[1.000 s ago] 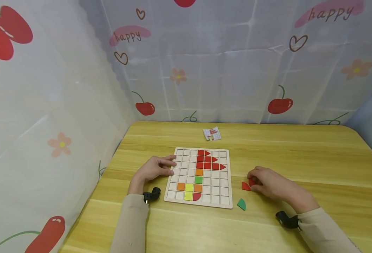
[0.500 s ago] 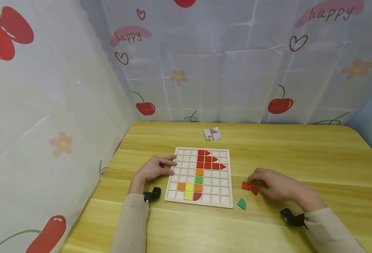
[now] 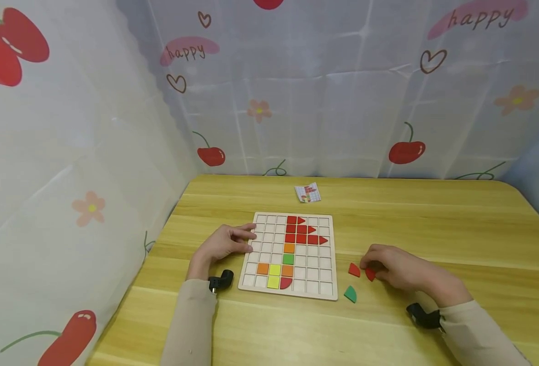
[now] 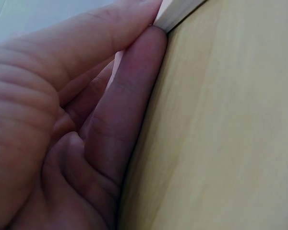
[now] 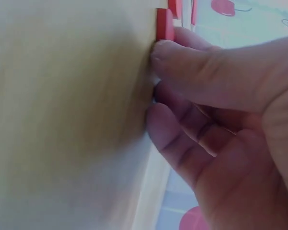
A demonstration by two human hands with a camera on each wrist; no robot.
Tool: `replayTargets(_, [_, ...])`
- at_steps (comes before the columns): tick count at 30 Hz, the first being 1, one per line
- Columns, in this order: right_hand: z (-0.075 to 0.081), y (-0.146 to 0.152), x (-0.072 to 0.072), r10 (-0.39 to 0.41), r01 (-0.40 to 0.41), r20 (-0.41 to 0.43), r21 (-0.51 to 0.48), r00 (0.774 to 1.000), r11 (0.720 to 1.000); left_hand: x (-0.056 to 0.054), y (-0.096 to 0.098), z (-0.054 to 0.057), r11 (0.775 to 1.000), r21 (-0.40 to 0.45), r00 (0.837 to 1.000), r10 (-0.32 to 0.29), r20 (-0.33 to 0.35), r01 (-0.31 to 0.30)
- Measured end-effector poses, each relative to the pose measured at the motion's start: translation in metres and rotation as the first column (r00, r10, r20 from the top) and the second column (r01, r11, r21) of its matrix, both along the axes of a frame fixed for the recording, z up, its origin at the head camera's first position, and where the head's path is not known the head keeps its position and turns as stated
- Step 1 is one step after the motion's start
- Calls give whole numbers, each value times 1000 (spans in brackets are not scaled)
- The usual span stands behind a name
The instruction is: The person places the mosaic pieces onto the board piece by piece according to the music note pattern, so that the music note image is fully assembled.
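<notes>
A pale wooden grid board (image 3: 312, 262) lies on the table, with red, orange, yellow and green pieces set in its squares. My left hand (image 3: 226, 241) rests at the board's left edge, fingertips and thumb touching the rim; the left wrist view shows them close up against the board's side. To the board's right, my right hand (image 3: 399, 269) pinches a red quarter-circle piece (image 3: 370, 275) near the tabletop, partly covered by the fingers. Beside it lies another red quarter-circle piece (image 3: 354, 270). A green quarter-circle piece (image 3: 350, 294) lies nearer me, apart from the hand.
Behind the board lies a small printed pattern card (image 3: 308, 193). The wooden table (image 3: 434, 213) extends to both sides and toward me. A curtain (image 3: 324, 117) with cherries and hearts hangs along the back and left.
My right hand has shifted slightly right, and the red piece at its fingertips has moved with it. The other red piece has turned and now stands apart. The left hand stays in place.
</notes>
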State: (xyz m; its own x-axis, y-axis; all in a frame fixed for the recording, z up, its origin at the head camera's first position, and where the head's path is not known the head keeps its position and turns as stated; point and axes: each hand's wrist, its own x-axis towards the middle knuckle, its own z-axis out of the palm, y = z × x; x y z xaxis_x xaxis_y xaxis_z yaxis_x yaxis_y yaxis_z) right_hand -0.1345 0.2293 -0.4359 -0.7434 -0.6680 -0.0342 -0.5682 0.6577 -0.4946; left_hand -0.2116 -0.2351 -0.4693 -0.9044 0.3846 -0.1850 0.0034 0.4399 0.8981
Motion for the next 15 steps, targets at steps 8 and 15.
replayTargets(8, [-4, -3, 1, -50, 52, -63, 35, 997, 998, -1, 0, 0, 1000, -2, 1000, 2, 3, -2])
replayTargets(15, [-1, -11, -2, -74, 77, -88, 31, 993, 997, -1, 0, 0, 1000, -8, 1000, -2, 0, 2])
